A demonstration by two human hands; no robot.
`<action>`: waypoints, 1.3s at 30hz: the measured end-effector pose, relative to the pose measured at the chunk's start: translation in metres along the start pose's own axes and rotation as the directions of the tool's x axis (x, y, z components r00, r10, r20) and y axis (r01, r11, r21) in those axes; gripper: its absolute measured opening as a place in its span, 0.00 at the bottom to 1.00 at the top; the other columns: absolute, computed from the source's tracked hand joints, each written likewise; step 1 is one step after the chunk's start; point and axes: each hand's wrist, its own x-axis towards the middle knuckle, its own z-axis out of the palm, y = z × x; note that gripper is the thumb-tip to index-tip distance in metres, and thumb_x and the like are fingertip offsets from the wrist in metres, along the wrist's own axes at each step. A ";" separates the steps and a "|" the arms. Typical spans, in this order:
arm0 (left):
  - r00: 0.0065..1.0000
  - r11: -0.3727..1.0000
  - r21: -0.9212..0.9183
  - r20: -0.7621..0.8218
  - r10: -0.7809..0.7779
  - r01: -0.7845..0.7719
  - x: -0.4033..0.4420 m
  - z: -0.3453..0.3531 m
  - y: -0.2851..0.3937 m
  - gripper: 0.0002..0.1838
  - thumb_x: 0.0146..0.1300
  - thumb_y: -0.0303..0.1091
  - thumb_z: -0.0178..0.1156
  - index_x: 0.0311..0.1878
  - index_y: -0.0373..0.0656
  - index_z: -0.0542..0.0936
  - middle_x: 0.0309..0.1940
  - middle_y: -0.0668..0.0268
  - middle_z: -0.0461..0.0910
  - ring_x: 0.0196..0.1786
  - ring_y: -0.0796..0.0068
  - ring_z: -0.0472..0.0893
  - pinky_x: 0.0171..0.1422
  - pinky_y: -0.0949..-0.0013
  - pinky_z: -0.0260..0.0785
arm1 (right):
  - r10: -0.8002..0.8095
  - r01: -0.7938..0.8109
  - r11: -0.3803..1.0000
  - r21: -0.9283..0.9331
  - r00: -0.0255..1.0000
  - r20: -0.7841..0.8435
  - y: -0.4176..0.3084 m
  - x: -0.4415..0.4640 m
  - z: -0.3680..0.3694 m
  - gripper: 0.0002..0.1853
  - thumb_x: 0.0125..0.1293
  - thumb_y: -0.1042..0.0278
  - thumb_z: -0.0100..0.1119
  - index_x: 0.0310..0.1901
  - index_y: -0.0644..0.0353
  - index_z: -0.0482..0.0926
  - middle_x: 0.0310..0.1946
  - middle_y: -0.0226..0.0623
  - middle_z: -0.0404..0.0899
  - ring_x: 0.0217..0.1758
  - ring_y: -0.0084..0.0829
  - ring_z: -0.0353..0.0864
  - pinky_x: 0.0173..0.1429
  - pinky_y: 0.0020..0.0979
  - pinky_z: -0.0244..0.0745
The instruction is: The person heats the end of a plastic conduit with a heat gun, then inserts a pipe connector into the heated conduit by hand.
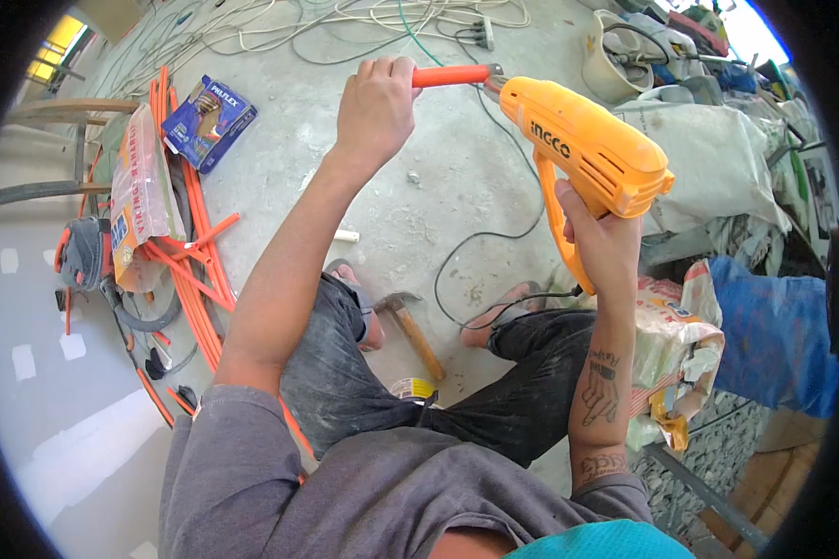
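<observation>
My left hand point(376, 110) is closed around a short orange plastic pipe point(452, 75), held out sideways above the floor. My right hand point(601, 238) grips the handle of a yellow INGCO heat gun point(583, 140). The gun's metal nozzle point(494, 87) is right by the pipe's far end; whether they touch I cannot tell. From the base of the handle a black cord point(449, 265) runs across the floor. A hammer with a wooden handle point(415, 340) lies between my feet.
Long orange pipes point(199, 228), a blue box point(208, 123) and a printed sack point(144, 200) lie at left. Tangled cables point(280, 28) spread at the back. A bucket point(606, 70), a white sack point(699, 168) and a blue sack point(774, 331) crowd the right.
</observation>
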 end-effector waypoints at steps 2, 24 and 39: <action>1.000 1.000 -0.003 -0.021 0.011 -0.011 0.000 0.000 -0.001 0.11 0.65 0.32 0.63 0.48 0.40 0.78 0.43 0.57 0.81 0.50 0.54 0.79 0.55 0.54 0.71 | -0.010 0.010 1.000 0.008 1.000 0.004 0.000 0.000 0.000 0.18 0.63 0.66 0.69 0.53 0.64 0.81 0.44 0.37 0.87 0.45 0.26 0.85 0.51 0.31 0.78; 0.978 0.971 -0.120 0.032 -0.205 0.208 -0.002 -0.036 -0.005 0.14 0.67 0.34 0.62 0.52 0.37 0.77 0.46 0.49 0.82 0.46 0.47 0.83 0.48 0.51 0.74 | -0.039 0.048 0.978 0.203 0.998 -0.049 -0.025 0.000 0.028 0.16 0.65 0.69 0.69 0.52 0.66 0.81 0.45 0.35 0.85 0.46 0.25 0.82 0.52 0.30 0.77; 0.907 0.889 -0.262 -0.095 -0.410 0.375 -0.030 -0.061 -0.054 0.15 0.73 0.36 0.56 0.52 0.33 0.75 0.46 0.46 0.81 0.49 0.43 0.80 0.54 0.50 0.71 | -0.106 0.077 0.918 0.389 0.993 0.053 -0.056 0.000 0.087 0.15 0.67 0.71 0.68 0.52 0.66 0.78 0.44 0.33 0.82 0.45 0.22 0.81 0.49 0.26 0.77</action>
